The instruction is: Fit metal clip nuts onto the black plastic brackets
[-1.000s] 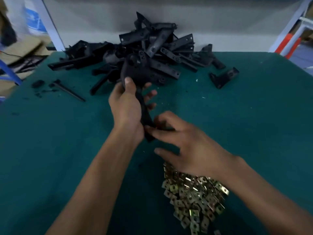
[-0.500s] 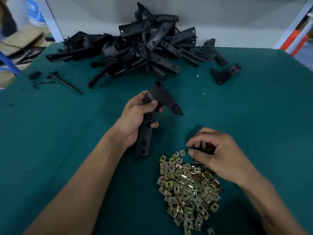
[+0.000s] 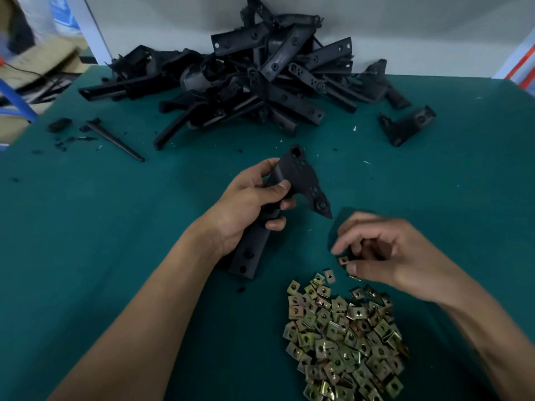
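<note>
The person stands over a green-topped bench, and the step in hand looks like the fetching of a nut for the bracket already picked up. The left hand grips a black plastic bracket around its long arm, thumb across the front and fingers curled behind, holding it tilted above the bench with its broad, hole-pierced plate pointing up and away; the lower end sits close to the cloth, though I cannot tell whether it touches. The right hand hovers just beyond the near pile of brass-coloured clip nuts, fingers curled, with a single clip nut pinched between thumb and forefinger; a second one may be tucked lower in the hand, but it is too small to be sure. Nothing is fitted on this bracket that I can see. At the far edge lies the heap of brackets, with a lone bracket off to its right and a thin black rod to its left. Next, I'd judge, the nut must be turned open side first and slid over an edge of the plate until its hole lines up with one in the plastic, the left hand bracing against the push.
</note>
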A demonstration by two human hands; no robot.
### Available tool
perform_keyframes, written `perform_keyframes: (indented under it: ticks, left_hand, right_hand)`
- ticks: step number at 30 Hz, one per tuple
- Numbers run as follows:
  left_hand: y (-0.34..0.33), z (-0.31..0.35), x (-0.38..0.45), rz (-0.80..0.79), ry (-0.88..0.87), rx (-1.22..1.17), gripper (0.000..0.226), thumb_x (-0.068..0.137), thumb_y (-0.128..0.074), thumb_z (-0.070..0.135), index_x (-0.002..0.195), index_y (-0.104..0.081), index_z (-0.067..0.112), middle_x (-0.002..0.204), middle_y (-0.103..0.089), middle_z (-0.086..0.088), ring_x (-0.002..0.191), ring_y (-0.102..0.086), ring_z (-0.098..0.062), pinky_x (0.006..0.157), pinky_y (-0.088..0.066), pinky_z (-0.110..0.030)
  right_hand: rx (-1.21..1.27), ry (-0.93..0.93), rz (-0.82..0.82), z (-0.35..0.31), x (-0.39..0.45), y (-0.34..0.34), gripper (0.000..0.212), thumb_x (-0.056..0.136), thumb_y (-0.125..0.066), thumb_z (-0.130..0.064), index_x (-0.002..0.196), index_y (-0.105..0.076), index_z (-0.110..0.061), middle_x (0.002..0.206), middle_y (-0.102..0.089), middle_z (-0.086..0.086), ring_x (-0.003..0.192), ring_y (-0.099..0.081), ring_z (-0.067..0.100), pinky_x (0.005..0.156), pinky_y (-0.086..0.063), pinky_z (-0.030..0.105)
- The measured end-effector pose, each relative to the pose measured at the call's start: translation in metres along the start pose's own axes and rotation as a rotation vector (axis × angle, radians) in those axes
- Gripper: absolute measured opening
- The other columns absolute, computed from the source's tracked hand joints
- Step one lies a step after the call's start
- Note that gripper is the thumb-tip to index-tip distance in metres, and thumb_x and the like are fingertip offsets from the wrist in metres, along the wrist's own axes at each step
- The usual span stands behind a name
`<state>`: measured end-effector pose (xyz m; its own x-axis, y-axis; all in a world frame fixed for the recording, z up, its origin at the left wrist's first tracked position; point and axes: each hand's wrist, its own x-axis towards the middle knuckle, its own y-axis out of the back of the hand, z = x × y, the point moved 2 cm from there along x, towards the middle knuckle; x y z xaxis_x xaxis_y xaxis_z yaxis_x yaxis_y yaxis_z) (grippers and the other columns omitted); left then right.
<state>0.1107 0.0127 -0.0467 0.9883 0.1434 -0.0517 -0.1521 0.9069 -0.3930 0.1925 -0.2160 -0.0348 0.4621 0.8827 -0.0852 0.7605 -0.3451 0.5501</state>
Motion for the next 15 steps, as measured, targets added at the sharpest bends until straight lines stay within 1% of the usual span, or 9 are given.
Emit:
perform_keyframes:
  ticks: [2, 4, 6, 8, 10, 12, 13, 14, 15]
  left_hand:
    - [0.000, -0.001, 0.001, 0.007, 0.010, -0.004, 0.017, 0.097, -0.052, 0.000, 0.112, -0.052, 0.010, 0.084, -0.052, -0.002, 0.068, -0.047, -0.015, 0.047, -0.032, -0.025]
    - [0.000, -0.001, 0.001, 0.017, 0.018, 0.019, 0.018, 0.100, -0.051, -0.001, 0.114, -0.052, 0.009, 0.087, -0.049, -0.004, 0.068, -0.046, -0.014, 0.046, -0.032, -0.024]
    - [0.000, 0.000, 0.001, 0.021, 0.027, 0.043, 0.019, 0.102, -0.048, -0.003, 0.117, -0.051, 0.009, 0.088, -0.048, -0.005, 0.066, -0.045, -0.013, 0.045, -0.031, -0.023]
    - [-0.001, 0.000, 0.001, 0.019, 0.029, 0.044, 0.020, 0.102, -0.046, -0.004, 0.117, -0.050, 0.009, 0.087, -0.048, -0.004, 0.066, -0.044, -0.013, 0.045, -0.031, -0.023]
    - [0.000, -0.001, 0.001, 0.012, 0.026, 0.040, 0.019, 0.102, -0.046, -0.004, 0.117, -0.049, 0.009, 0.088, -0.046, -0.005, 0.066, -0.043, -0.014, 0.045, -0.030, -0.024]
    - [0.002, -0.001, 0.002, 0.006, 0.018, 0.038, 0.019, 0.103, -0.047, -0.003, 0.118, -0.050, 0.008, 0.088, -0.046, -0.005, 0.066, -0.043, -0.014, 0.046, -0.030, -0.024]
    - [0.003, -0.002, 0.003, 0.002, 0.016, 0.028, 0.020, 0.102, -0.048, -0.003, 0.119, -0.051, 0.008, 0.087, -0.047, -0.004, 0.066, -0.043, -0.014, 0.046, -0.031, -0.024]
    - [0.004, -0.003, 0.004, -0.007, 0.014, 0.017, 0.021, 0.101, -0.049, -0.002, 0.119, -0.051, 0.008, 0.085, -0.050, -0.003, 0.066, -0.043, -0.014, 0.046, -0.032, -0.024]
    - [0.004, -0.004, 0.004, -0.019, 0.008, 0.010, 0.022, 0.100, -0.051, -0.001, 0.119, -0.052, 0.008, 0.083, -0.053, -0.001, 0.066, -0.044, -0.014, 0.046, -0.032, -0.024]
  right_hand:
    - [-0.122, 0.018, 0.000, 0.001, -0.005, -0.003, 0.030, 0.079, -0.084, -0.015, 0.092, -0.073, -0.039, 0.099, -0.060, -0.008, 0.088, -0.057, 0.015, 0.070, -0.043, 0.016]
    - [-0.194, 0.035, 0.071, 0.000, -0.007, -0.007, 0.023, 0.081, -0.081, -0.020, 0.089, -0.070, -0.039, 0.096, -0.060, -0.009, 0.089, -0.057, 0.017, 0.071, -0.043, 0.019]
    - [-0.191, 0.021, 0.120, 0.001, -0.002, -0.010, 0.026, 0.084, -0.080, -0.014, 0.083, -0.067, -0.037, 0.090, -0.060, -0.008, 0.085, -0.057, 0.018, 0.071, -0.044, 0.024]
    - [-0.138, -0.009, 0.142, 0.003, 0.002, -0.011, 0.030, 0.085, -0.078, -0.009, 0.081, -0.065, -0.035, 0.085, -0.059, -0.008, 0.077, -0.056, 0.016, 0.068, -0.044, 0.021]
    - [-0.090, -0.019, 0.164, 0.002, 0.003, -0.012, 0.024, 0.087, -0.075, -0.013, 0.085, -0.065, -0.035, 0.081, -0.059, -0.009, 0.071, -0.054, 0.012, 0.064, -0.042, 0.016]
    - [-0.054, -0.021, 0.204, 0.003, 0.004, -0.014, 0.014, 0.086, -0.070, -0.023, 0.095, -0.067, -0.034, 0.079, -0.059, -0.010, 0.074, -0.057, 0.009, 0.067, -0.044, 0.013]
    - [-0.049, -0.026, 0.217, 0.004, 0.003, -0.014, 0.015, 0.086, -0.066, -0.028, 0.100, -0.068, -0.032, 0.081, -0.060, -0.010, 0.077, -0.058, 0.008, 0.069, -0.045, 0.012]
    - [-0.024, -0.027, 0.229, 0.005, 0.003, -0.014, 0.018, 0.087, -0.063, -0.030, 0.104, -0.069, -0.030, 0.081, -0.061, -0.010, 0.076, -0.059, 0.006, 0.068, -0.046, 0.011]
    - [0.032, -0.028, 0.239, 0.006, 0.004, -0.013, 0.019, 0.089, -0.060, -0.030, 0.104, -0.071, -0.029, 0.080, -0.062, -0.007, 0.069, -0.058, 0.005, 0.062, -0.045, 0.011]
